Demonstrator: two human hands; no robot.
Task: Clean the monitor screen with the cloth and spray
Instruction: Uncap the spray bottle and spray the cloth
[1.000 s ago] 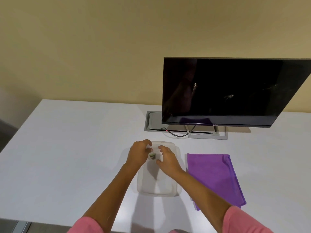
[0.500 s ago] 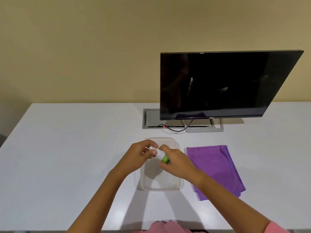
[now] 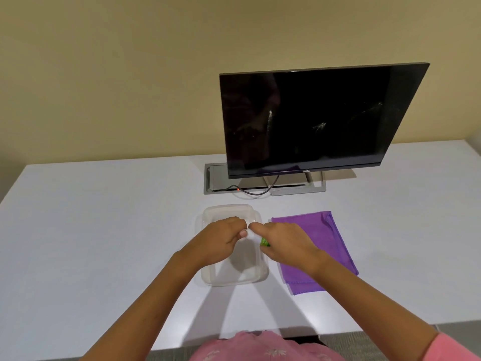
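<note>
Hands a little nearer than before — left hand (image 3: 220,237) and right hand (image 3: 282,242) both gripping spray bottle (image 3: 256,237) above clear container (image 3: 234,272).

Only one legible mark: "DELL" logo, light letters on the dark lower bezel of the monitor (image 3: 312,121), about at the bezel's middle, right above the stand. The monitor sits by the far edge of the table (image 3: 104,230), right of centre.

The small spray bottle (image 3: 261,240) has a green label with pale print on it. The print is too small and blurred to read, and most of the label is covered by the right hand (image 3: 286,243) gripping the bottle over the clear plastic container (image 3: 229,280) near the table's middle.

No other text, numbers or signs.
</note>
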